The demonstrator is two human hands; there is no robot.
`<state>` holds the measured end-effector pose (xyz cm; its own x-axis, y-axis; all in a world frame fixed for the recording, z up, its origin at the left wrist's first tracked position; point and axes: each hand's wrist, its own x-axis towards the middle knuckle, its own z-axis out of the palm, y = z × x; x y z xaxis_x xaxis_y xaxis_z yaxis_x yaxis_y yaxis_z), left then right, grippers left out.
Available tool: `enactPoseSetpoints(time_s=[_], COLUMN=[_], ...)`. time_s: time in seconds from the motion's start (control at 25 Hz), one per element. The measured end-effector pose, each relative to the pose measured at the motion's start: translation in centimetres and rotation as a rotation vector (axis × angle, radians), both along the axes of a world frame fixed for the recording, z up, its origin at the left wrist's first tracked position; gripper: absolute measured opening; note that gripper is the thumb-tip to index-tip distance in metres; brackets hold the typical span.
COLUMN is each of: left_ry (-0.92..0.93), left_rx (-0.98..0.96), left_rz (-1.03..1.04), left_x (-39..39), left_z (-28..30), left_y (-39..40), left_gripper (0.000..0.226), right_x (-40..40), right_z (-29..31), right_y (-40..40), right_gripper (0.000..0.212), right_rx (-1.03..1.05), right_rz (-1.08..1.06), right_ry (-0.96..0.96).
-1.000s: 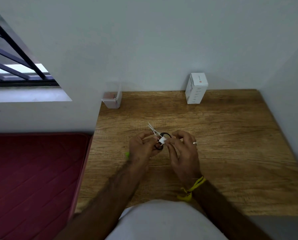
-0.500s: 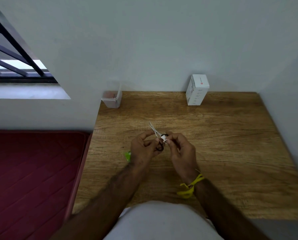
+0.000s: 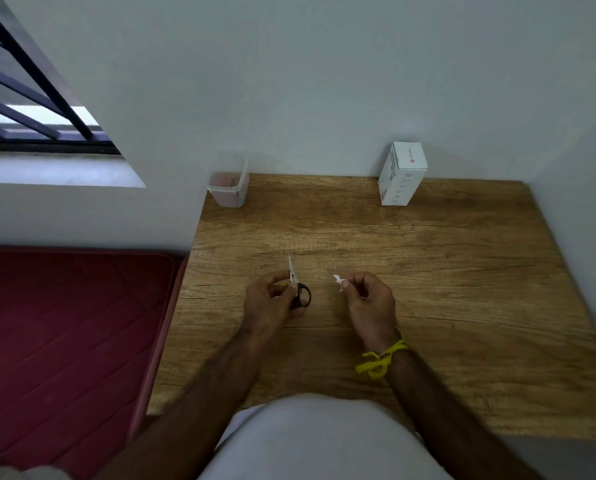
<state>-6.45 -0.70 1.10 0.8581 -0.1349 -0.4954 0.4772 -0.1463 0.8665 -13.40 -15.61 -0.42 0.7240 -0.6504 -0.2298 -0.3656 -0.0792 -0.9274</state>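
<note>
From the head camera: left hand (image 3: 268,303) curled round small scissors (image 3: 299,291), blades pointing away, above the wooden table (image 3: 445,271). Right hand (image 3: 371,303) pinching a tiny white paper scrap (image 3: 339,281) (maybe a snipped bit), apart from the scissors. Seems a pause between snips. Next: bring scrap and blades together gently, slow and careful.

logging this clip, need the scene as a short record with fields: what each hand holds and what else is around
left hand: grips scissors, blades pointing away
right hand: pinches paper scrap
hands: apart, over table
table back left: clear tub
table back right: white box, upright by the wall
right wrist: yellow band
left of table: red mattress
</note>
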Motion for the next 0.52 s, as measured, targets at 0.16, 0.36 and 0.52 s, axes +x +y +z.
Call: enactPoseSetpoints(time_s=[0.16,0.36,0.52], left_ry=[-0.104,-0.298,-0.196], left_rx=[0.151,0.379,0.427], left_rz=[-0.046,0.039,0.068], left_x=[-0.1,3.2,6.1], left_z=[-0.3,0.1,-0.2], left_y=[1.1,2.3,3.5], left_gripper=[0.033,0.024,0.028], right_x=[1.1,5.8,10.8], right_z=[-1.4,-2.0,-1.2], right_y=[0.2,0.5,0.5], right_gripper=[0.006,0.003,0.005], right_rx=[0.017,-0.108,-0.144], right_rz=[0.14,0.313,0.419], right_ry=[0.047,0.043,0.124])
